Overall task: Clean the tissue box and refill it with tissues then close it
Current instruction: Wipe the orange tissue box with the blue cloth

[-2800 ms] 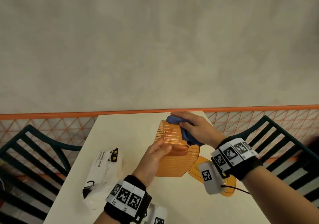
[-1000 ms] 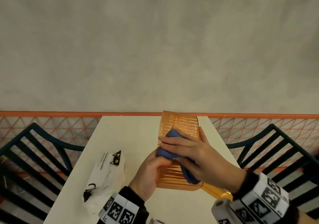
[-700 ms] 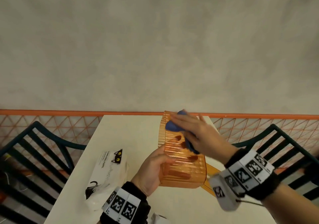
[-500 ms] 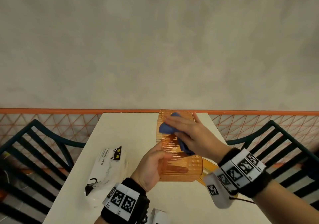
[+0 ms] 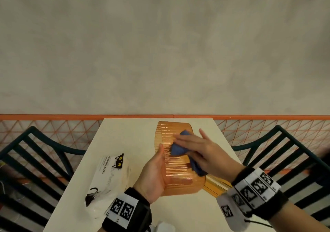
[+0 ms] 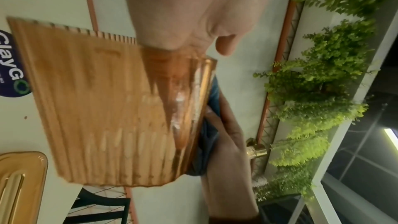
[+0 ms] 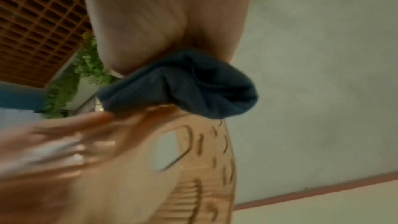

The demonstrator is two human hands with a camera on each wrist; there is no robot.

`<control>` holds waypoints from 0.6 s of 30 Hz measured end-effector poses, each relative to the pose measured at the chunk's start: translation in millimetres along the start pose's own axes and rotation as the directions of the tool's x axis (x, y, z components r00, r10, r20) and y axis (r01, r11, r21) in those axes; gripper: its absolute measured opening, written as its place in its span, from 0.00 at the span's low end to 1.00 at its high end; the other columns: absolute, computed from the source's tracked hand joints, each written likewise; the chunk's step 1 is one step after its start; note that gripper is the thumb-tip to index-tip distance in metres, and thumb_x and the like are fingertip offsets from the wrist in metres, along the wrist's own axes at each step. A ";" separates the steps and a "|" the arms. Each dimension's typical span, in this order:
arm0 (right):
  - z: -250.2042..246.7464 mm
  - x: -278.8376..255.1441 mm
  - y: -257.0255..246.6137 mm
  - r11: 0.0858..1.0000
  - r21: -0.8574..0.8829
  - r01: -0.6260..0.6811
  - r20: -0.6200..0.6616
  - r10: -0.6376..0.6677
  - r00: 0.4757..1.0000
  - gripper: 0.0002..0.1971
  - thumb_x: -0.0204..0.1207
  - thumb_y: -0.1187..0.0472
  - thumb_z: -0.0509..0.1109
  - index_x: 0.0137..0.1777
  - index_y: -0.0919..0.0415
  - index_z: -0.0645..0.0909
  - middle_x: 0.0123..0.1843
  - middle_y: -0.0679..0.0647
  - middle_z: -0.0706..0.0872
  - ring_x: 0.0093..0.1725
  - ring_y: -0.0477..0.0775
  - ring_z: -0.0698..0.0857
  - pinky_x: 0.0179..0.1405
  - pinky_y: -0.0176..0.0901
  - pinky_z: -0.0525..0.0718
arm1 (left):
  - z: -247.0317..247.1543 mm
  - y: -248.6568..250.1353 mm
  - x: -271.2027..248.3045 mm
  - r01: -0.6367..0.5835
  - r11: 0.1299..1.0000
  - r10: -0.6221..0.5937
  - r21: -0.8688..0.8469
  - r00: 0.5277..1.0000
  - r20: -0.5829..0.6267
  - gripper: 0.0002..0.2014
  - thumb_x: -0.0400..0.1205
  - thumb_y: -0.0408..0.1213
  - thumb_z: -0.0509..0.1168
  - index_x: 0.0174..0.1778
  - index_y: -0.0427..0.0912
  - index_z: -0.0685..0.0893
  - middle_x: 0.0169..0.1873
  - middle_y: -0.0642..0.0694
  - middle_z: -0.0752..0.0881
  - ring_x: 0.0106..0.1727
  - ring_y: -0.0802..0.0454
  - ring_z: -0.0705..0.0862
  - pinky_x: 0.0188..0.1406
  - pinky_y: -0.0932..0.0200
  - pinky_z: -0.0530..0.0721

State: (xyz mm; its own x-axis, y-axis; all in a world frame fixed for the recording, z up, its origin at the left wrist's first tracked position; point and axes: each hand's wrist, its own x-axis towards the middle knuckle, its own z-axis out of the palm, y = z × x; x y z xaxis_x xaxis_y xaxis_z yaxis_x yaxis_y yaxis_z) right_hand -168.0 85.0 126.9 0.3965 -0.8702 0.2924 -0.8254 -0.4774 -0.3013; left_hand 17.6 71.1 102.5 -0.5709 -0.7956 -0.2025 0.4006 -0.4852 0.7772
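My left hand (image 5: pixel 155 175) grips the near left side of an orange translucent ribbed tissue box (image 5: pixel 175 181), held tilted above the white table (image 5: pixel 128 135). The thumb lies along the box's upper face, and the fingers show through the plastic from below. My right hand (image 5: pixel 198 148) presses a crumpled blue cloth (image 5: pixel 177 150) flat on that face with straight, spread fingers. In the left wrist view the cloth (image 6: pixel 212 91) is squeezed between the box (image 6: pixel 107 108) and my right hand (image 6: pixel 226 151). The right wrist view is blurred but shows the cloth (image 7: pixel 178 84) on the box (image 7: pixel 193 168).
The box's orange lid (image 5: pixel 217 186) lies on the table under my right wrist. A white tissue pack (image 5: pixel 109 178) with a black cat print lies at the left. Dark slatted chairs (image 5: pixel 32 160) flank the table, and an orange mesh railing (image 5: pixel 53 124) runs behind.
My right hand has slid the blue cloth from the box's far end back toward the middle. My left hand keeps its grip, and the box has tilted slightly.
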 end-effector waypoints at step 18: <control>2.2 8.4 -19.7 0.951 -0.256 0.171 -0.076 -0.196 0.978 0.22 0.79 0.59 0.58 0.74 0.54 0.72 0.79 0.55 0.67 0.77 0.59 0.69 0.72 0.51 0.76 | -7.6 -10.5 7.3 -0.088 0.947 0.088 0.310 0.996 0.014 0.14 0.86 0.37 0.54 0.65 0.46 0.78 0.51 0.40 0.90 0.56 0.36 0.87 0.57 0.38 0.85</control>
State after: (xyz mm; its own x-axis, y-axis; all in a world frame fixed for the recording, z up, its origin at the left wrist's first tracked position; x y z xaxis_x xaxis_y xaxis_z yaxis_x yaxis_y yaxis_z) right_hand -147.5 86.9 133.3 0.5190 -0.7479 0.4140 -0.8204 -0.5717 -0.0043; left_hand 14.6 67.6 88.4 -0.5437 -0.8300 -0.1246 0.2072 -0.2766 0.9384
